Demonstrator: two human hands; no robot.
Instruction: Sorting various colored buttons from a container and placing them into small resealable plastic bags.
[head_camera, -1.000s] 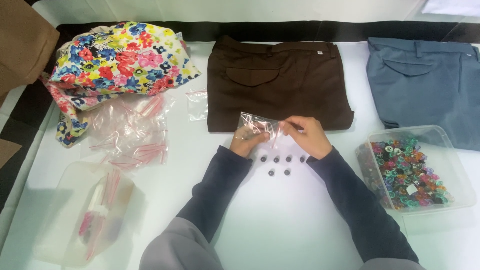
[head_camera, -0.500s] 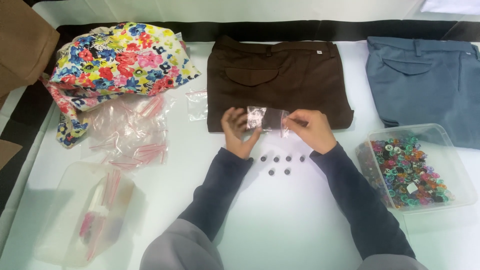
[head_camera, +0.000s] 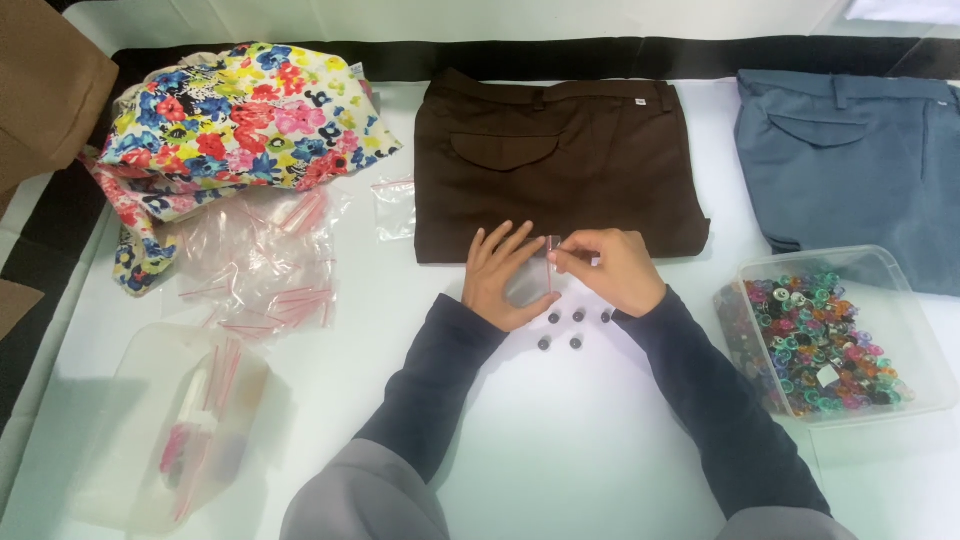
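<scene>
My right hand (head_camera: 608, 268) pinches a small clear zip bag (head_camera: 549, 262) with a red strip and holds it edge-on just below the hem of folded brown trousers (head_camera: 560, 150). To the left of the bag is my left hand (head_camera: 503, 278), fingers spread and palm turned toward it. Whether it touches the bag I cannot tell. Several small dark buttons (head_camera: 578, 316) lie on the white table (head_camera: 560, 450) right under both hands.
A clear tub (head_camera: 905, 330) of colourful buttons stands at the right, with folded blue trousers (head_camera: 850, 160) behind it. A floral cloth (head_camera: 240, 120) lies at the back left. Loose zip bags (head_camera: 270, 265) and a clear container (head_camera: 185, 430) holding more sit at the left.
The bag was held flat between both hands. Now my left hand has let go and spread open, and my right hand alone holds the bag, turned on edge.
</scene>
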